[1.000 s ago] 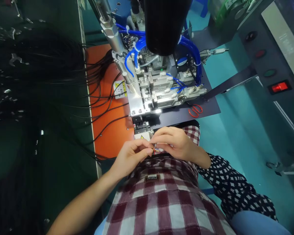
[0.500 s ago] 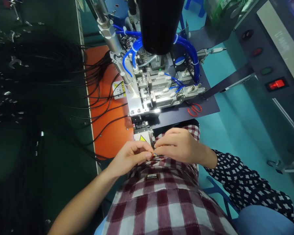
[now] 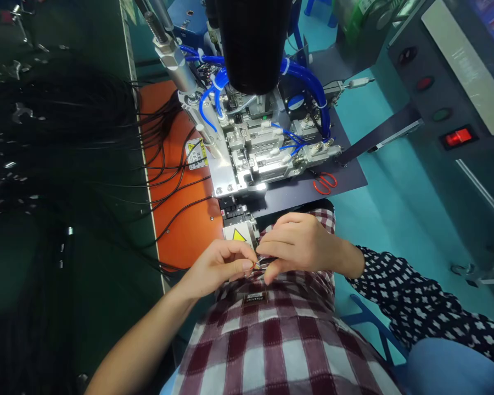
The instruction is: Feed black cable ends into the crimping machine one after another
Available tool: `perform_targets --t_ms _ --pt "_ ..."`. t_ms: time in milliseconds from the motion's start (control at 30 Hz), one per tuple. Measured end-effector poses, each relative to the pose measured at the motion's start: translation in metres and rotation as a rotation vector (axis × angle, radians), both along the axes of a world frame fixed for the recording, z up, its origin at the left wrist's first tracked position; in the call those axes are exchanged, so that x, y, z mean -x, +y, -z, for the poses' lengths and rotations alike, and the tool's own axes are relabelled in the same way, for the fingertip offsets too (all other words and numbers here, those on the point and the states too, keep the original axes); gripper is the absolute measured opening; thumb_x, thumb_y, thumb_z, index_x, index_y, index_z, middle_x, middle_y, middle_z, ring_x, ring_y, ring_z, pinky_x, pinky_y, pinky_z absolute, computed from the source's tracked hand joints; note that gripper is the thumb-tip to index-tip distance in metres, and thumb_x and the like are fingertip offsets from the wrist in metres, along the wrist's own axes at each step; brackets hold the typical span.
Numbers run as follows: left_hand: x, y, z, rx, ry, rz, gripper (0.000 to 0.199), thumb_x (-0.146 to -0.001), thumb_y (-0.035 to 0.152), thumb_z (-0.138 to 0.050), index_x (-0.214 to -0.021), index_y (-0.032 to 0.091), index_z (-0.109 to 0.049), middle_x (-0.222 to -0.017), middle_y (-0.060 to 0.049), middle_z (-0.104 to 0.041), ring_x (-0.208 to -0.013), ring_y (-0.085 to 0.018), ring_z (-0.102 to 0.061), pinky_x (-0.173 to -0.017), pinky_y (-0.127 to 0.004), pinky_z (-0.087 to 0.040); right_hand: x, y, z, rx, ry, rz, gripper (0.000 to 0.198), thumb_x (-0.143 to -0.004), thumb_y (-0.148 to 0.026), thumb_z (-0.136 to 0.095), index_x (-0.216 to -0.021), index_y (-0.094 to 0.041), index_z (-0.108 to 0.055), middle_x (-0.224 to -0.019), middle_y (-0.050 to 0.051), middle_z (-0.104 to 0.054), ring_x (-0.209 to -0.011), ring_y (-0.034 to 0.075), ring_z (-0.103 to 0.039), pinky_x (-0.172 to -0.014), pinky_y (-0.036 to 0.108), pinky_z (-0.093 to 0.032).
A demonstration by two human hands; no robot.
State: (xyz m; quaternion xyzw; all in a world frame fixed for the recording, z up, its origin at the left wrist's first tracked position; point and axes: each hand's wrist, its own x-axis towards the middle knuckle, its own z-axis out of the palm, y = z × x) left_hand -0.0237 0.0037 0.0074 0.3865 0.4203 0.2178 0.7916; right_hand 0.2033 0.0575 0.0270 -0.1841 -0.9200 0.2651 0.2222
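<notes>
Close above my lap, my left hand [image 3: 220,267] pinches the ends of thin coloured wires [image 3: 256,265] between thumb and forefinger. My right hand [image 3: 298,245] is right beside these wires, its fingers bent and its thumb lowered away from the forefinger. A small thin, dark and shiny thing [image 3: 267,262] shows between that thumb and the fingers; its kind is too small to tell. Just beyond my fingertips is the front of the machine, a metal block with a yellow warning triangle [image 3: 239,235].
A machine with metal slides [image 3: 267,153] and blue air hoses [image 3: 313,82] stands ahead. Red-handled scissors [image 3: 324,184] lie on its dark base plate. Black cables [image 3: 164,118] cross an orange board [image 3: 181,236] at left. A control panel [image 3: 440,71] with a lit red switch is at right.
My right thumb has moved down, away from the forefinger, and the dark thin thing now shows between them. My left hand keeps its pinch on the wires. The view has shifted slightly.
</notes>
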Motion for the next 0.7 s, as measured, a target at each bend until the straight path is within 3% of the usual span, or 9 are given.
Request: perform_targets --t_ms 233,400,467,567,633,700 --pt "0.001 0.002 -0.005 0.001 -0.011 0.045 0.028 -0.08 0.04 -0.07 -0.079 0.013 -0.069 -0.06 0.0 -0.055 -0.048 -0.006 -0.036 -0.044 -0.02 -0.026 0.002 0.0 -0.005 0.053 -0.029 -0.114 0.029 -0.099 -0.022 -0.042 -0.084 -0.026 -0.066 -0.083 -0.002 -0.07 -0.069 0.011 -0.059 -0.079 0.03 -0.049" --pt "0.001 0.002 -0.008 -0.055 0.038 -0.008 0.024 -0.083 0.038 -0.067 -0.084 0.014 -0.069 -0.058 0.002 -0.052 -0.048 -0.006 -0.038 -0.044 -0.02 -0.028 0.001 0.002 0.008 0.194 0.108 0.031 0.026 -0.095 -0.038 -0.054 -0.077 -0.024 -0.067 -0.073 -0.001 -0.069 -0.066 0.013 -0.059 -0.077 0.031 -0.049" --pt "0.0 0.002 -0.007 -0.119 0.105 -0.13 0.023 -0.084 0.037 -0.066 -0.087 0.015 -0.068 -0.056 0.003 -0.05 -0.046 -0.006 -0.04 -0.044 -0.019 -0.03 0.004 0.0 0.016 0.312 0.17 0.175 0.03 -0.093 -0.042 -0.055 -0.076 -0.022 -0.068 -0.073 0.001 -0.069 -0.07 0.015 -0.062 -0.074 0.031 -0.048" --pt "-0.001 0.004 -0.006 -0.19 0.218 -0.301 0.021 -0.082 0.035 -0.068 -0.084 0.014 -0.065 -0.056 0.004 -0.052 -0.045 -0.006 -0.045 -0.043 -0.018 -0.033 0.015 -0.008 0.024 0.649 0.268 0.396 0.022 -0.091 -0.037 -0.06 -0.082 -0.019 -0.069 -0.078 0.004 -0.07 -0.068 0.015 -0.063 -0.064 0.028 -0.049" --pt "-0.003 0.005 -0.005 -0.192 0.238 -0.353 0.021 -0.081 0.034 -0.07 -0.081 0.014 -0.063 -0.057 0.003 -0.054 -0.045 -0.007 -0.047 -0.042 -0.018 -0.035 0.026 -0.014 0.028 0.892 0.343 0.459 0.019 -0.086 -0.036 -0.065 -0.081 -0.018 -0.067 -0.073 0.002 -0.067 -0.059 0.013 -0.061 -0.056 0.026 -0.049" --pt "-0.003 0.006 -0.003 -0.182 0.235 -0.376 0.022 -0.08 0.034 -0.071 -0.079 0.014 -0.062 -0.059 0.003 -0.056 -0.046 -0.007 -0.048 -0.043 -0.017 -0.037 0.035 -0.018 0.031 1.039 0.393 0.492 0.019 -0.084 -0.035 -0.067 -0.078 -0.018 -0.065 -0.068 0.0 -0.064 -0.053 0.011 -0.059 -0.051 0.024 -0.047"
